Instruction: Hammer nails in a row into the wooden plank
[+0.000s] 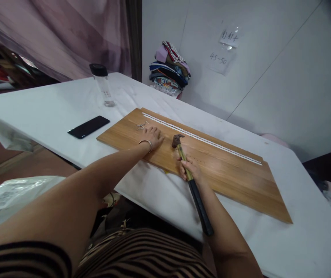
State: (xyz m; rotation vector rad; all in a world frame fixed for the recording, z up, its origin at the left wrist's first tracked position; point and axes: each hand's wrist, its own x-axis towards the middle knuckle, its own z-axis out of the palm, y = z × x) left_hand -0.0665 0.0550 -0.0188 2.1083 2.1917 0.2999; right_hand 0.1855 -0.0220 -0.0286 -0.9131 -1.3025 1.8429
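A claw hammer (189,175) with a rusty head and a yellow and black handle is held in my right hand (191,169), its fingers wrapped round the handle's upper part. The hammer head is over the wooden board (235,177), close to its near edge. My left hand (152,136) lies palm down on the board with the fingers stretched out, left of the hammer head. Just beyond its fingertips is a small scatter of nails (141,126). Several small dark dots show on the board to the right of the hammer.
White strips (200,138) run along the board's far side. A black phone (88,127) and a clear bottle (104,87) with a black lid are on the white-covered table (52,104). Folded clothes (169,71) are stacked by the wall, which bears two paper notes (220,60).
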